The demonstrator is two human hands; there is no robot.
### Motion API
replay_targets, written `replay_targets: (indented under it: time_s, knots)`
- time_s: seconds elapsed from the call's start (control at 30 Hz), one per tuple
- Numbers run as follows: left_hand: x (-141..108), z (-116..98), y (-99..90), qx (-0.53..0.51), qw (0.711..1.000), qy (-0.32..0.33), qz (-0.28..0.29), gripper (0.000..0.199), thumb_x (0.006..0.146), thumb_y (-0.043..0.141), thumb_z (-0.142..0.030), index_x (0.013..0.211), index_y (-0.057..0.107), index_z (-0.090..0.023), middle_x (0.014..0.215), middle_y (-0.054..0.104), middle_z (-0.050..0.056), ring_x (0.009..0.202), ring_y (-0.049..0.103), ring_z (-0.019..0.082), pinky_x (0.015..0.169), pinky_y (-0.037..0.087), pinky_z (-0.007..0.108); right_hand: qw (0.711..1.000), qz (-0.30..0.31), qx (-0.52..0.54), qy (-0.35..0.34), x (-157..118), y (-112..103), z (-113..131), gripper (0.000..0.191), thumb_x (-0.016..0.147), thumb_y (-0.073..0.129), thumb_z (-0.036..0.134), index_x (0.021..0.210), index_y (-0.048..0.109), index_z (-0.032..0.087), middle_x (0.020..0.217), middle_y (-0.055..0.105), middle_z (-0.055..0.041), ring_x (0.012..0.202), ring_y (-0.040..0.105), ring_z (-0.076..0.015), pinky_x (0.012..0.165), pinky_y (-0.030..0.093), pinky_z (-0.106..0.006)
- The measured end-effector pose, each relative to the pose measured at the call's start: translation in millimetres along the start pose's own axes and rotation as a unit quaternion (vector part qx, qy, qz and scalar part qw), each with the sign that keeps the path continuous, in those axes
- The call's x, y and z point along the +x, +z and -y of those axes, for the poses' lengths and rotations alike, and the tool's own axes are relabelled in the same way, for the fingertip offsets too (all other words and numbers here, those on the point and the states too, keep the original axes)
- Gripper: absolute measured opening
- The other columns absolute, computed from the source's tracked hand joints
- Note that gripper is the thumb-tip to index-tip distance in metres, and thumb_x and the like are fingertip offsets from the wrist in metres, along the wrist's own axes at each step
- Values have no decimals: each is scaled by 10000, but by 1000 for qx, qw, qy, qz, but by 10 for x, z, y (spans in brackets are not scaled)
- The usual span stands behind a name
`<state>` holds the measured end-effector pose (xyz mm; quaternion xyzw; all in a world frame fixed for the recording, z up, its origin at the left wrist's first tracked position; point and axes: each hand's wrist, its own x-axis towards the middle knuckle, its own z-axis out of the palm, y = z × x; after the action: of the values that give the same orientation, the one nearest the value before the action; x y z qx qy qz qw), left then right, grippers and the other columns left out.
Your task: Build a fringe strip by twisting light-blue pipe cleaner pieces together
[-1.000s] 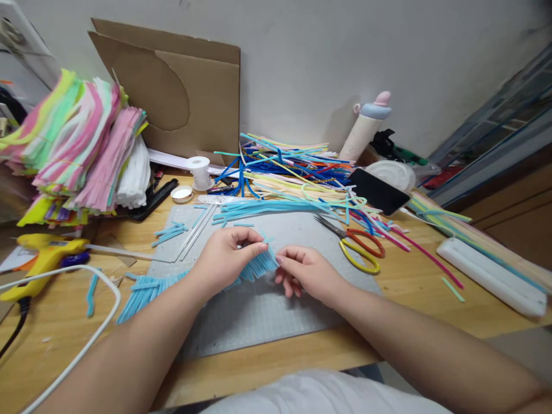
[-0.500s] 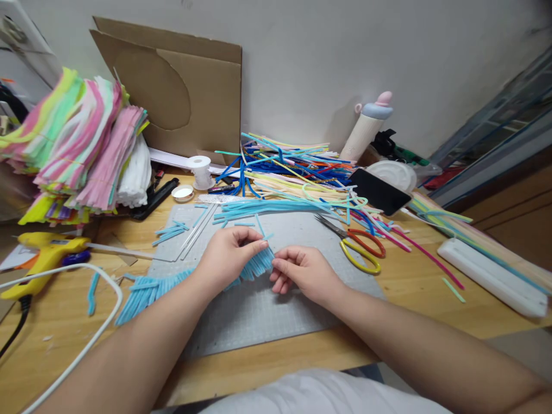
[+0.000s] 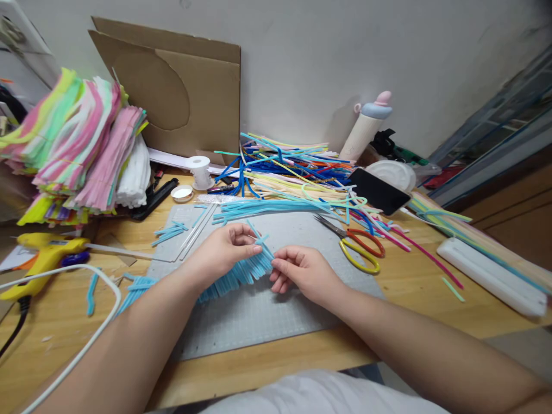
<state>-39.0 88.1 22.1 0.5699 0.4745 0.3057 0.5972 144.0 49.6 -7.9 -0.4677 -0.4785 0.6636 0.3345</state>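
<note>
A fringe of short light-blue pipe cleaners (image 3: 241, 275) hangs in a row over the grey cutting mat. My left hand (image 3: 230, 247) is closed in a pinch at the fringe's upper right end, where a loose pipe cleaner sticks up past the fingertips. With thumb and forefinger together, my right hand (image 3: 299, 269) pinches the lower tip of a pipe cleaner piece (image 3: 266, 250) slanting between the hands. My left forearm hides part of the fringe, whose left end (image 3: 137, 287) reaches the mat's left edge.
Orange-and-yellow scissors (image 3: 351, 241) lie right on the cutting mat (image 3: 224, 333). Cut blue pieces (image 3: 170, 232) and a heap of coloured pipe cleaners (image 3: 293, 167) lie farther back. A yellow glue gun (image 3: 45, 256) with a white cable (image 3: 112, 310) is left; a black phone (image 3: 379, 191) is back right.
My left hand has shifted slightly left, uncovering more of the fringe and the slanting pipe cleaner between the hands. My right hand has stayed nearly still.
</note>
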Motion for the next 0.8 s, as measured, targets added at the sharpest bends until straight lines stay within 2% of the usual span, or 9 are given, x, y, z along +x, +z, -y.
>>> replay_targets:
  time_s: [0.23, 0.43, 0.6, 0.7, 0.8]
  knots:
    - [1, 32, -23, 42, 998, 16, 36, 218, 691, 668, -357, 731, 617, -149, 674, 582, -24, 655, 503, 115, 643, 377, 242, 997, 13, -71, -31, -7, -11, -16, 272, 783, 576, 426, 788, 568, 155, 627, 611, 21, 512, 636, -101, 476, 490, -200]
    - [-28, -25, 11, 68, 997, 3, 33, 243, 697, 650, -367, 644, 574, -142, 577, 482, -49, 560, 406, 85, 549, 313, 223, 993, 27, -105, -44, -28, -29, -7, 262, 804, 559, 421, 801, 567, 158, 652, 606, 16, 525, 625, -98, 494, 492, -207]
    - [-38, -13, 64, 85, 996, -6, 34, 254, 667, 658, -377, 639, 563, -143, 566, 478, -52, 541, 399, 81, 527, 306, 218, 999, 39, -28, -21, -15, -22, 15, 365, 751, 602, 503, 878, 535, 168, 611, 585, 42, 504, 618, -101, 473, 497, -207]
    - [-37, 17, 85, 73, 997, -11, 20, 264, 627, 688, -374, 696, 575, -145, 597, 527, -43, 556, 440, 88, 539, 333, 219, 998, 58, 12, 9, -4, -25, 38, 412, 699, 642, 538, 829, 508, 170, 583, 570, 57, 453, 600, -91, 424, 477, -189]
    - [-36, 36, 88, 64, 998, -23, 8, 293, 610, 699, -380, 748, 595, -144, 644, 581, -24, 580, 485, 102, 569, 365, 231, 999, 51, 14, 10, -2, -36, 58, 401, 698, 647, 534, 787, 495, 174, 569, 563, 61, 428, 590, -86, 398, 462, -176]
